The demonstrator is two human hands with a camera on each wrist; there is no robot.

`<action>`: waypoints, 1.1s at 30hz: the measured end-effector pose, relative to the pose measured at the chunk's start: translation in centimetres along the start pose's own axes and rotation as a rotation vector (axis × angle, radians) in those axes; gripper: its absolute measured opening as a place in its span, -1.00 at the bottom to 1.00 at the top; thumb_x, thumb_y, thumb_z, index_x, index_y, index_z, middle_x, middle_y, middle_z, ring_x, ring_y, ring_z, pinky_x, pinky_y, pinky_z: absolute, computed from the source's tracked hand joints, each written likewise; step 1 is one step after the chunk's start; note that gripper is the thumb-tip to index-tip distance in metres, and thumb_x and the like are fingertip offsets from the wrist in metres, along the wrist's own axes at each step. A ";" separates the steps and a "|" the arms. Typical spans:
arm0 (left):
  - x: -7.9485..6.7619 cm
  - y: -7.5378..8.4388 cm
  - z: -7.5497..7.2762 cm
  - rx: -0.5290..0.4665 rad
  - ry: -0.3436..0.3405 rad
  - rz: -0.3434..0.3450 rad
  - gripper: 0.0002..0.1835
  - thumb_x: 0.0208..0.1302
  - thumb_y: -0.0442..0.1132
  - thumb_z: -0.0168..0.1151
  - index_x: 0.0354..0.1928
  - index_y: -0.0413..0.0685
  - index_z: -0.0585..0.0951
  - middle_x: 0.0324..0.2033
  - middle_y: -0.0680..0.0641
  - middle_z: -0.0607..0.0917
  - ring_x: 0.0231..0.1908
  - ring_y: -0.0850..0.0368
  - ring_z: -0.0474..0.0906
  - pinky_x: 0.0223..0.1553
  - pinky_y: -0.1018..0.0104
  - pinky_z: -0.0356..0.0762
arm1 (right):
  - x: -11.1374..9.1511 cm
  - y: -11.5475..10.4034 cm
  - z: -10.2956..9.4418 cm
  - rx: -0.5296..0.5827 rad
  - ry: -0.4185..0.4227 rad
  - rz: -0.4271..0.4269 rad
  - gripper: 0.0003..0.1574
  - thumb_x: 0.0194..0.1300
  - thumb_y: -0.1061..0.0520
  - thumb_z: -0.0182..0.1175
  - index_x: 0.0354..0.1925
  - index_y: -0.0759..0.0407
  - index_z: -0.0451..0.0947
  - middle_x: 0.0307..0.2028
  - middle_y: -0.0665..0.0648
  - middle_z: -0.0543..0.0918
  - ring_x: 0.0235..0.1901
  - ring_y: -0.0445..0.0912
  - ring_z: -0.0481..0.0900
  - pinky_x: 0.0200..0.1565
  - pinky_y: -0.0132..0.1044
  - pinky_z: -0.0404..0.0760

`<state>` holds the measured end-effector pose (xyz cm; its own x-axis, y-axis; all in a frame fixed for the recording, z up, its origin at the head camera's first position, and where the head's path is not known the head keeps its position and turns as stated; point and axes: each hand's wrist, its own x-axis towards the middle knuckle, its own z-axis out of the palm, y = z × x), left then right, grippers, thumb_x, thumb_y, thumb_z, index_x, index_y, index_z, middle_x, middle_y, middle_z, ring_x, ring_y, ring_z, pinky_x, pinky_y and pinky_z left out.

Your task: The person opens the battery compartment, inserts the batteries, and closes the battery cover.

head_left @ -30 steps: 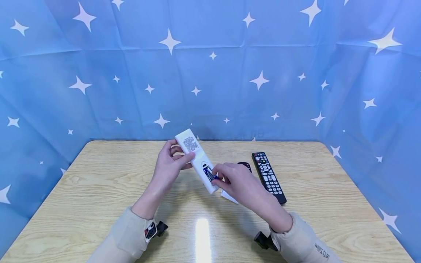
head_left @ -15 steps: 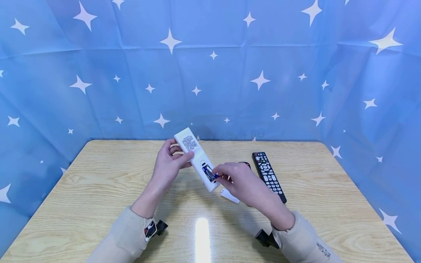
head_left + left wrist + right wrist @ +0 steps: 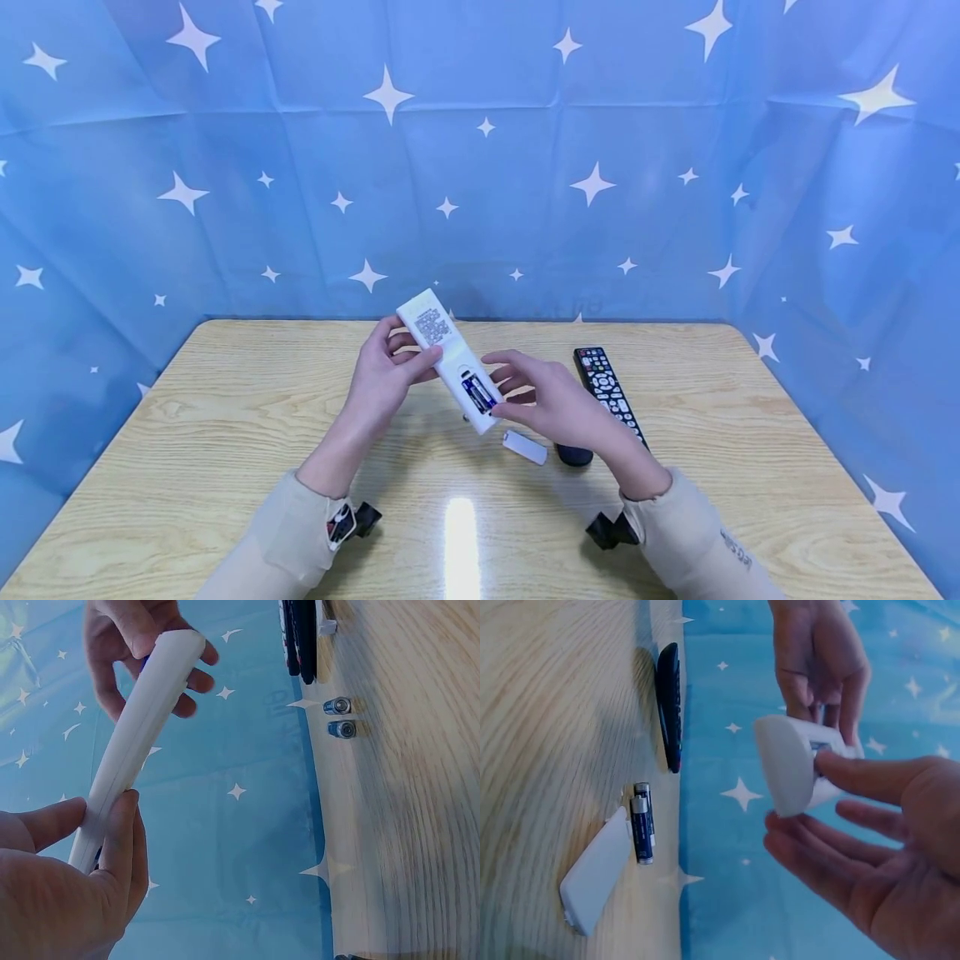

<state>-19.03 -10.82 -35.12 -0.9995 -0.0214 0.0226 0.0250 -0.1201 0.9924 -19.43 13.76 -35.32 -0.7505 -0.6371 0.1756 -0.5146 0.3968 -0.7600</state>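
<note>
My left hand [image 3: 378, 367] holds a white remote control [image 3: 450, 354] above the table, back side up, thumb on its edge and fingers beneath. Its battery compartment is uncovered, with blue-and-black batteries [image 3: 478, 393] lying inside. At the compartment's lower end the thumb of my right hand [image 3: 551, 400] presses, while the other fingers extend loosely along the remote's side. In the right wrist view that thumb [image 3: 870, 778] reaches into the opening. A white battery cover [image 3: 525, 447] lies on the table below. Two loose batteries [image 3: 642, 825] rest next to it, mostly hidden under the remote in the head view.
A long black remote [image 3: 603, 379] lies to the right, partly behind my right forearm. Another black remote [image 3: 574, 455] shows just its end below the right hand. The wooden table [image 3: 262, 400] meets a blue star-patterned curtain [image 3: 480, 208] at the back.
The right hand's fingers have gone from pinching a tilted battery to spreading apart, thumb at the compartment. The battery now lies down inside. The left hand has barely moved.
</note>
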 end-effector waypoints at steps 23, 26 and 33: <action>0.0 -0.2 0.0 -0.007 -0.036 -0.005 -0.44 0.36 -0.49 0.30 0.33 -0.18 0.35 0.03 -0.29 0.55 -0.06 -0.13 0.68 -0.09 0.11 0.72 | 0.2 1.4 -0.3 0.279 -0.091 0.097 -0.20 0.36 0.18 0.39 0.47 0.00 0.33 -0.01 0.13 0.68 -0.05 0.02 0.68 -0.02 -0.09 0.69; 0.0 -0.1 0.1 -0.001 -0.035 -0.005 -0.45 0.37 -0.48 0.30 0.33 -0.18 0.35 0.02 -0.28 0.55 -0.07 -0.12 0.68 -0.10 0.12 0.72 | 0.1 1.4 -0.2 0.280 -0.075 0.100 -0.20 0.35 0.19 0.40 0.46 0.00 0.34 -0.03 0.13 0.68 -0.07 0.02 0.68 -0.03 -0.10 0.69; 0.0 0.1 0.4 0.033 -0.048 0.003 -0.46 0.37 -0.46 0.31 0.32 -0.18 0.35 0.02 -0.27 0.55 -0.07 -0.09 0.69 -0.10 0.12 0.72 | 0.0 1.3 0.0 0.297 -0.054 0.107 -0.18 0.33 0.27 0.39 0.45 0.00 0.33 -0.07 0.15 0.68 -0.16 0.07 0.66 -0.09 -0.10 0.71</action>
<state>-19.07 -10.39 -34.97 -0.9992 0.0265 0.0303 0.0279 -0.0871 0.9958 -20.12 14.29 -36.27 -0.7668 -0.6393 0.0577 -0.2845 0.2579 -0.9233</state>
